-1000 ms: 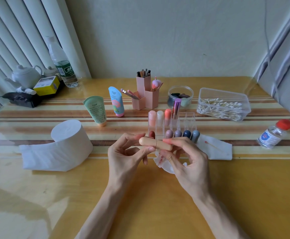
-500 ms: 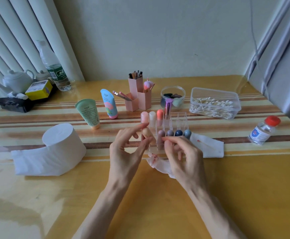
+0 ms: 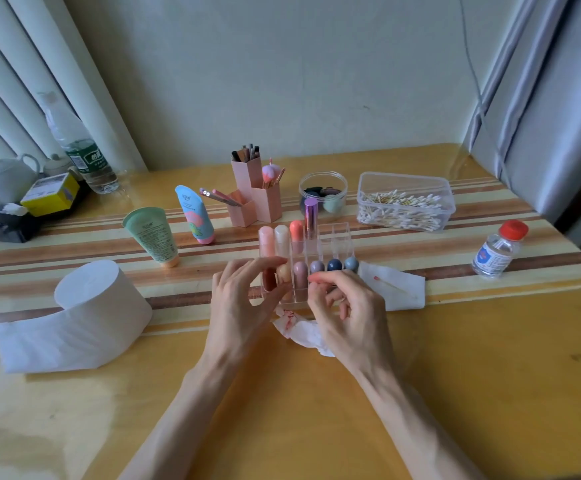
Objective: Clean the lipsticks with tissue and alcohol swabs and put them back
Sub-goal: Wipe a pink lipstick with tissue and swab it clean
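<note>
On the wooden surface [image 3: 455,393], past the tissue roll [image 3: 88,306], stands the clear organizer [image 3: 337,237], its front row filled and four lipsticks in the back row. Our left hand [image 3: 244,303] pinches the peach lipstick [image 3: 284,271], upright in a front slot, so we judge this one nearly put back. Our right hand [image 3: 351,313] hovers curled at the organizer's front; whether it grips anything we cannot tell. The red-stained tissue [image 3: 296,329] beneath it and a used swab [image 3: 387,285] nearby suggest wiping is done here; which other lipsticks remain uncleaned we cannot tell.

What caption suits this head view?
Left hand holds a peach lipstick in the clear organizer; stained tissue beneath right hand.
</note>
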The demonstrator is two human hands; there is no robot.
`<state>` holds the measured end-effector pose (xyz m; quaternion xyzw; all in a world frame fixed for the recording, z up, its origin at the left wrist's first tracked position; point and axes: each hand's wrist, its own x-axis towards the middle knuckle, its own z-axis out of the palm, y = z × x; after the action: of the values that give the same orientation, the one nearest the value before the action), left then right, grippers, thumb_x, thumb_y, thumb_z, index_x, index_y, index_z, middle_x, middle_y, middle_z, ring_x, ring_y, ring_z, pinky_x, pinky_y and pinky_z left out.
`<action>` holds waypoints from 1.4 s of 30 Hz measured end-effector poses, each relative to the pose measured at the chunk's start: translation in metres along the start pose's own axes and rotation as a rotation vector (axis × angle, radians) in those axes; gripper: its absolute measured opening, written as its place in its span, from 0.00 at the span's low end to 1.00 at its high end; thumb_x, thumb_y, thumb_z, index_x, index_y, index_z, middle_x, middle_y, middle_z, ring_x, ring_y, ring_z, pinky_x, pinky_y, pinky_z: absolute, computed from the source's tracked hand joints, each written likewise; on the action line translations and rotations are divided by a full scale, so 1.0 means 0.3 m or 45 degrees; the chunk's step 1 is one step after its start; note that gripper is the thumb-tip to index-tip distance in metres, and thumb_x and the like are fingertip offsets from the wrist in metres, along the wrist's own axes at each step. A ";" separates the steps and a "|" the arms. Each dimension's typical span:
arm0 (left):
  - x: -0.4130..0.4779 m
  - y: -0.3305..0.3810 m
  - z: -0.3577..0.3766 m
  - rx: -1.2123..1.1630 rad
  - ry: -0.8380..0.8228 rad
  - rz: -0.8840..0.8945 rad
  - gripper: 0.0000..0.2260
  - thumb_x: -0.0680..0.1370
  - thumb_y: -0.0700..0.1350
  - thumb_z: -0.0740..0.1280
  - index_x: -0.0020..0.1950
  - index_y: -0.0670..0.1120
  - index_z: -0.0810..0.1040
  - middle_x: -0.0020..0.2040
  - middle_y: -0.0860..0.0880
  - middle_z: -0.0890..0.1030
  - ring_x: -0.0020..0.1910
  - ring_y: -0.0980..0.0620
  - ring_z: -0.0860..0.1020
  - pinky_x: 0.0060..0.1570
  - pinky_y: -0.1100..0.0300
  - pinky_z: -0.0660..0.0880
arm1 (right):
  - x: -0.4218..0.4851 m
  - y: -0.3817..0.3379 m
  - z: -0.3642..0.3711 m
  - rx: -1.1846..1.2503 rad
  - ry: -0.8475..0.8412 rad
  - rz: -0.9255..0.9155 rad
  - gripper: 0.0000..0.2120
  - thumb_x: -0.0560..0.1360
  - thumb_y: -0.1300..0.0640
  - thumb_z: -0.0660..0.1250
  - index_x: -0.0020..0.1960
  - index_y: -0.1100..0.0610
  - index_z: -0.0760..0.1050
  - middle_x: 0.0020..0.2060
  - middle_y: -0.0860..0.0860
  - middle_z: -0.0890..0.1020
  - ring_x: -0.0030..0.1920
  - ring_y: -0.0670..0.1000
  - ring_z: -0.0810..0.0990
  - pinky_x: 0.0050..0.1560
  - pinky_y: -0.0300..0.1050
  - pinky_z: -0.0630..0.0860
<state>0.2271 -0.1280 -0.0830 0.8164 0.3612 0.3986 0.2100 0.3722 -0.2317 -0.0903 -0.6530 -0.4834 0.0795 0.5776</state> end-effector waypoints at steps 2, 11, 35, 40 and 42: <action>0.002 -0.007 0.000 0.002 -0.006 0.007 0.20 0.74 0.48 0.80 0.62 0.61 0.80 0.53 0.69 0.79 0.56 0.60 0.75 0.60 0.50 0.70 | -0.001 -0.001 0.001 -0.003 -0.011 0.003 0.07 0.77 0.52 0.70 0.51 0.54 0.84 0.40 0.43 0.82 0.38 0.47 0.81 0.37 0.29 0.70; -0.020 -0.030 -0.036 -0.058 0.122 -0.002 0.18 0.77 0.42 0.76 0.67 0.52 0.82 0.53 0.61 0.85 0.56 0.56 0.79 0.60 0.46 0.75 | -0.008 -0.002 0.009 -0.034 -0.062 -0.021 0.06 0.77 0.54 0.71 0.51 0.54 0.84 0.41 0.42 0.82 0.39 0.47 0.82 0.38 0.29 0.71; -0.055 -0.107 -0.145 -0.262 0.099 -0.356 0.10 0.75 0.41 0.78 0.55 0.51 0.86 0.46 0.57 0.87 0.48 0.62 0.83 0.46 0.72 0.71 | -0.018 -0.007 0.015 -0.094 -0.176 -0.193 0.10 0.75 0.54 0.79 0.53 0.56 0.85 0.42 0.41 0.83 0.41 0.35 0.77 0.41 0.25 0.67; -0.076 -0.136 -0.131 -0.104 -0.005 -0.376 0.17 0.74 0.43 0.79 0.60 0.55 0.83 0.50 0.58 0.86 0.52 0.58 0.83 0.58 0.47 0.80 | -0.020 -0.003 0.014 -0.095 -0.172 -0.181 0.10 0.75 0.55 0.79 0.54 0.56 0.85 0.43 0.41 0.83 0.41 0.35 0.77 0.42 0.25 0.68; -0.074 -0.122 -0.139 -0.067 0.086 -0.252 0.21 0.72 0.46 0.81 0.64 0.53 0.82 0.59 0.54 0.82 0.57 0.60 0.81 0.63 0.47 0.77 | -0.020 -0.010 0.015 -0.088 -0.167 -0.185 0.10 0.74 0.55 0.79 0.54 0.57 0.85 0.42 0.39 0.82 0.41 0.34 0.78 0.43 0.25 0.69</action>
<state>0.1689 -0.1187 -0.0924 0.7570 0.4362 0.4128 0.2574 0.3645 -0.2333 -0.0920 -0.6290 -0.5688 0.0632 0.5262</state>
